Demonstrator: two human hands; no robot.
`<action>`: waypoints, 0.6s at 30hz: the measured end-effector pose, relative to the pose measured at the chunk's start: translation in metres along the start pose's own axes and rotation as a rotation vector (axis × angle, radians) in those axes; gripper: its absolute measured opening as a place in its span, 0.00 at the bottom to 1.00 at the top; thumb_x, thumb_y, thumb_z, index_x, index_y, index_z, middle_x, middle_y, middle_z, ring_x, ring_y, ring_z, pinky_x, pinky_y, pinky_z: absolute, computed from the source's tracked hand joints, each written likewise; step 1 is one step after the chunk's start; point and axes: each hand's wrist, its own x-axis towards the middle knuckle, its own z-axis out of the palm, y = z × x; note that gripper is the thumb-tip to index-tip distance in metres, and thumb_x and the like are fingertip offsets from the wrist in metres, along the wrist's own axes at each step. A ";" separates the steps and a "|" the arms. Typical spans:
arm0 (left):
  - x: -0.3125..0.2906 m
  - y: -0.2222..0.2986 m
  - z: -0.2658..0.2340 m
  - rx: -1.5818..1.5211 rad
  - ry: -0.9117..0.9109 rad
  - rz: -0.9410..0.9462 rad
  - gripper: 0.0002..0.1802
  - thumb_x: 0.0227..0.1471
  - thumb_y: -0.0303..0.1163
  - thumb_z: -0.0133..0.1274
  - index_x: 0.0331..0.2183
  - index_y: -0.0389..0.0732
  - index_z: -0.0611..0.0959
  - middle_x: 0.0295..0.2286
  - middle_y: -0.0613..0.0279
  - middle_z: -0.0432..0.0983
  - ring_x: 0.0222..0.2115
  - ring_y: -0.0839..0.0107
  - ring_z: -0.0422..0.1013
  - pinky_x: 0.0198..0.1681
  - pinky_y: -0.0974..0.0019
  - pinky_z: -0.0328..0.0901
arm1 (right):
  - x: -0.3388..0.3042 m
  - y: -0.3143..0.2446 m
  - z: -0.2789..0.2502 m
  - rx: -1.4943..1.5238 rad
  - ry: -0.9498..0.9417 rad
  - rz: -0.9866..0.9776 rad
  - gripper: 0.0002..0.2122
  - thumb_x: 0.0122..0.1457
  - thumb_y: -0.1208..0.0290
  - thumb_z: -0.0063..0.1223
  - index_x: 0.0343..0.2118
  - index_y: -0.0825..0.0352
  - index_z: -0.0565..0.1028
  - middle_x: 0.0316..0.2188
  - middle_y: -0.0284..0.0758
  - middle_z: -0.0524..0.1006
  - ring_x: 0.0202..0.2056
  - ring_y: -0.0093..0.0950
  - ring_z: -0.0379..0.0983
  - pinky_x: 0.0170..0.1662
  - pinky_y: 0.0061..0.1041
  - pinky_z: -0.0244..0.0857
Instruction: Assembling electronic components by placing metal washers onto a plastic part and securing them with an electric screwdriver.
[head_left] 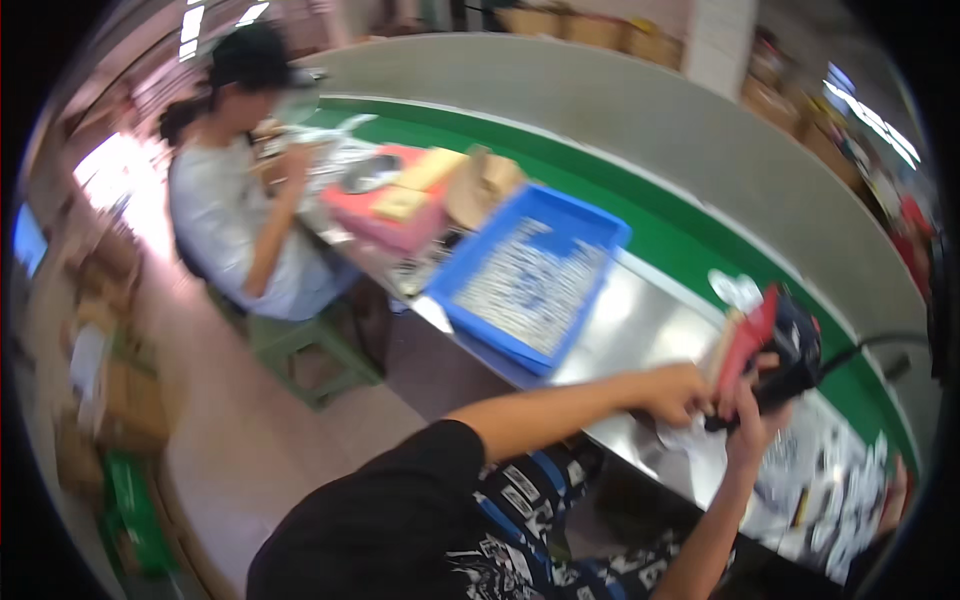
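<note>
On the right side, my right hand (757, 418) is wrapped around a red-and-black handheld device (768, 345), and a black cord (860, 352) runs from it toward the partition. My left hand (682, 393) is closed beside the lower end of its red part. Whatever my left fingers pinch is blurred and too small to name. White plastic (690, 438) lies on the metal worktable (640, 318) just under my hands. To the left of them, a blue tray (592, 335) holds many small pale pieces.
Loose white packets (825, 480) cover the table at right. Beyond the tray sit a pink bin (385, 225) and yellow blocks (430, 170). A co-worker (240, 190) sits on a green stool (300, 345). A curved grey partition (600, 100) lines the back; cartons (130, 400) stand at left.
</note>
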 end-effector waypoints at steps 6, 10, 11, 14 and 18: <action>-0.009 0.007 -0.040 0.154 -0.024 -0.004 0.10 0.33 0.34 0.61 0.23 0.39 0.82 0.23 0.54 0.77 0.29 0.51 0.75 0.34 0.50 0.68 | 0.040 -0.068 0.018 0.268 0.135 -0.231 0.19 0.58 0.85 0.55 0.53 0.75 0.67 0.22 0.31 0.70 0.16 0.20 0.64 0.22 0.26 0.62; 0.003 0.026 -0.029 0.116 -0.069 0.057 0.10 0.39 0.31 0.65 0.24 0.41 0.80 0.24 0.57 0.75 0.31 0.52 0.73 0.37 0.53 0.66 | 0.044 -0.081 -0.006 0.115 0.315 -0.287 0.17 0.58 0.84 0.55 0.51 0.77 0.70 0.20 0.33 0.72 0.16 0.21 0.66 0.22 0.26 0.64; 0.002 0.028 -0.028 0.145 -0.084 0.051 0.10 0.40 0.30 0.64 0.26 0.40 0.80 0.25 0.57 0.76 0.32 0.52 0.73 0.38 0.53 0.65 | 0.046 -0.080 -0.007 -0.025 0.334 -0.296 0.19 0.58 0.82 0.55 0.53 0.76 0.68 0.19 0.33 0.69 0.16 0.22 0.64 0.23 0.27 0.63; -0.002 0.030 -0.029 0.160 -0.114 0.048 0.10 0.41 0.30 0.63 0.29 0.40 0.81 0.28 0.57 0.77 0.35 0.53 0.73 0.41 0.53 0.64 | 0.051 -0.070 -0.016 -0.187 0.349 -0.329 0.21 0.57 0.79 0.55 0.54 0.75 0.67 0.19 0.33 0.66 0.17 0.23 0.63 0.24 0.30 0.63; -0.002 0.028 -0.029 0.177 -0.113 0.031 0.10 0.42 0.31 0.62 0.30 0.39 0.82 0.29 0.56 0.77 0.35 0.53 0.73 0.41 0.53 0.64 | 0.060 -0.062 -0.018 -0.134 0.405 -0.378 0.21 0.56 0.81 0.56 0.53 0.76 0.67 0.19 0.34 0.68 0.17 0.23 0.64 0.24 0.30 0.63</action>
